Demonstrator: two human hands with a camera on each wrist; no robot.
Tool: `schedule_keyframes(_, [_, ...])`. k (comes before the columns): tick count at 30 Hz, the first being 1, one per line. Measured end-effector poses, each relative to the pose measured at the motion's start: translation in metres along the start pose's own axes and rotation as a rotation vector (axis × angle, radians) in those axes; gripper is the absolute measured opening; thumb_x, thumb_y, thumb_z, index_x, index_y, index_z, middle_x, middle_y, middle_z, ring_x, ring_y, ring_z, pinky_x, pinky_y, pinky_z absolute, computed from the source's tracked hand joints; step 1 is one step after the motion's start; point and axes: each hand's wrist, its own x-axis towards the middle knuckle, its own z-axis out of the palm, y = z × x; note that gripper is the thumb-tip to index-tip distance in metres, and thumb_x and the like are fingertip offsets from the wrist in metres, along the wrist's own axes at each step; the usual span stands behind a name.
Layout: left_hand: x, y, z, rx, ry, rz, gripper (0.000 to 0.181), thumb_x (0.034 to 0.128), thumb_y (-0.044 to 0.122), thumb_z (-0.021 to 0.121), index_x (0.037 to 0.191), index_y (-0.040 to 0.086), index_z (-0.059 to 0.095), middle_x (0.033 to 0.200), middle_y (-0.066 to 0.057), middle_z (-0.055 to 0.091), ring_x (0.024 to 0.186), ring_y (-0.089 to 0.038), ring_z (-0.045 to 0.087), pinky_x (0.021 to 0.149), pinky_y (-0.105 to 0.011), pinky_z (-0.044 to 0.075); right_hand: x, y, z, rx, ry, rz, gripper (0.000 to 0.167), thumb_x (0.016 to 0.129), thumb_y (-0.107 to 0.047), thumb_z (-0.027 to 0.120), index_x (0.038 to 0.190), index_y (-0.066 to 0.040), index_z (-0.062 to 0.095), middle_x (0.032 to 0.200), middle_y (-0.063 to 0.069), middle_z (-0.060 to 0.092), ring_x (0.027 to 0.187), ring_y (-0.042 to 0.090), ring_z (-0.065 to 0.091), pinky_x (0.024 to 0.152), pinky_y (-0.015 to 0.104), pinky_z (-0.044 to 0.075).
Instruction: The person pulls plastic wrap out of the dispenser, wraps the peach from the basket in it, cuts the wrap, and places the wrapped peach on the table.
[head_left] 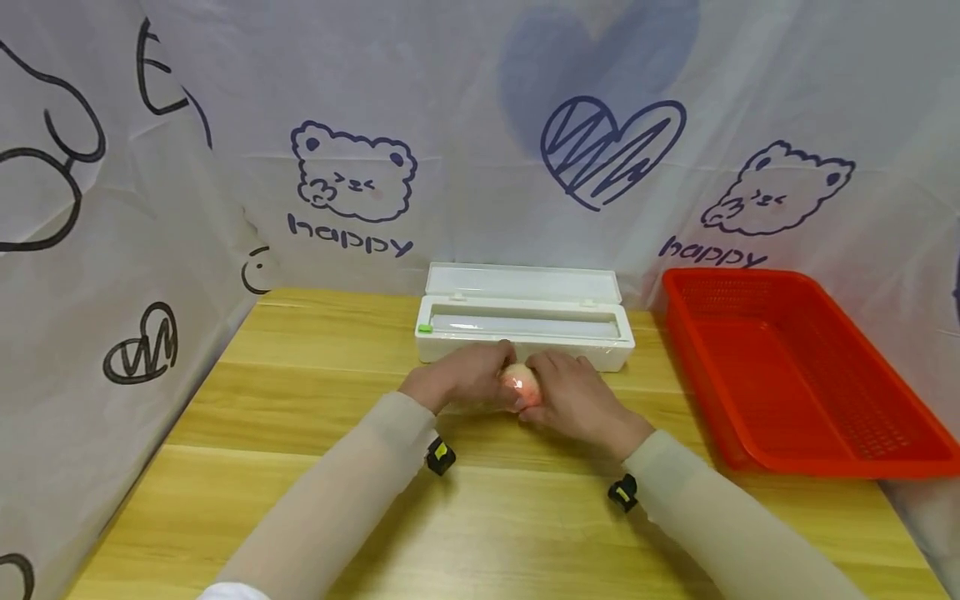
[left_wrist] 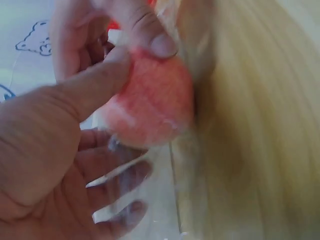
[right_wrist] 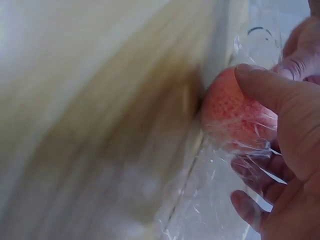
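Note:
A pinkish-red peach (head_left: 521,385) is held between both hands above the table, close to the front of the white cling film box (head_left: 525,352). My left hand (head_left: 471,375) grips it from the left, thumb on its skin in the left wrist view. From the right, my right hand (head_left: 577,398) pinches it with the thumb on top. Clear cling film (right_wrist: 192,215) lies wrinkled around the peach and stretches under the fingers in the right wrist view. How far the film covers the peach's underside is hidden.
The box's lid (head_left: 521,283) stands raised at the back, with a film roll (head_left: 517,326) inside and a green slider (head_left: 425,328) at its left end. A red plastic basket (head_left: 738,400) sits to the right. A printed cloth (head_left: 465,192) hangs behind the wooden table (head_left: 300,392).

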Motion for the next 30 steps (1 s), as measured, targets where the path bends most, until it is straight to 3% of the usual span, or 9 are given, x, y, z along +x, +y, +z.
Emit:
schedule_keyframes(2, [-0.001,0.0,0.003,0.089,0.053,0.004,0.044,0.0928,0.051,0.079,0.116,0.017,0.064,0.101,0.002,0.07,0.094,-0.02,0.063,0.086,-0.037,0.053,0.004,0.003,-0.002,0.016,-0.022,0.009,0.062,0.081,-0.044,0.091,0.123,-0.009,0.062,0.118,0.007,0.068,0.112,0.026,0.063,0.091,0.051,0.05])
schedule_keyframes(6, [-0.004,0.001,0.01,0.281,0.165,0.002,0.062,0.0885,0.06,0.079,0.133,0.019,0.066,0.124,-0.002,0.07,0.113,-0.028,0.06,0.097,-0.05,0.051,0.012,0.009,-0.008,0.059,-0.049,0.006,0.055,0.084,-0.045,0.088,0.12,-0.009,0.065,0.111,0.004,0.071,0.105,0.025,0.066,0.096,0.05,0.052])
schedule_keyframes(8, [-0.005,0.001,0.013,0.333,0.193,0.002,0.073,0.0863,0.061,0.081,0.143,0.019,0.061,0.137,-0.005,0.066,0.122,-0.031,0.057,0.101,-0.054,0.049,0.015,0.012,-0.011,0.069,-0.06,-0.002,0.051,0.084,-0.044,0.088,0.116,-0.01,0.067,0.107,0.002,0.072,0.099,0.024,0.067,0.094,0.047,0.054])
schedule_keyframes(10, [-0.005,0.0,0.015,0.348,0.205,0.009,0.077,0.0859,0.059,0.083,0.147,0.019,0.058,0.141,-0.005,0.064,0.123,-0.031,0.056,0.101,-0.053,0.049,0.018,0.015,-0.014,0.079,-0.082,-0.003,0.048,0.084,-0.042,0.089,0.114,-0.012,0.068,0.104,0.001,0.072,0.094,0.022,0.067,0.091,0.044,0.056])
schedule_keyframes(21, [0.0,-0.006,0.015,0.31,0.219,0.002,0.055,0.0938,0.056,0.075,0.136,0.021,0.068,0.134,0.001,0.071,0.112,-0.026,0.06,0.095,-0.049,0.05,0.03,0.018,-0.02,0.091,-0.183,-0.003,0.036,0.092,-0.043,0.082,0.113,-0.017,0.069,0.102,-0.002,0.073,0.092,0.021,0.067,0.087,0.045,0.055])
schedule_keyframes(27, [0.0,-0.007,0.01,0.292,0.202,0.002,0.041,0.0935,0.053,0.076,0.12,0.022,0.073,0.115,0.004,0.076,0.106,-0.025,0.061,0.093,-0.05,0.05,0.027,0.014,-0.017,0.055,-0.149,0.026,0.048,0.092,-0.046,0.081,0.119,-0.01,0.062,0.1,0.001,0.071,0.085,0.023,0.065,0.084,0.046,0.054])
schedule_keyframes(30, [0.001,-0.008,0.009,0.289,0.194,-0.012,0.038,0.0932,0.053,0.077,0.115,0.022,0.073,0.108,0.004,0.075,0.105,-0.025,0.06,0.094,-0.051,0.05,0.025,0.013,-0.016,0.001,-0.115,0.03,0.054,0.091,-0.047,0.081,0.124,-0.008,0.065,0.11,0.005,0.073,0.097,0.027,0.066,0.09,0.048,0.052])
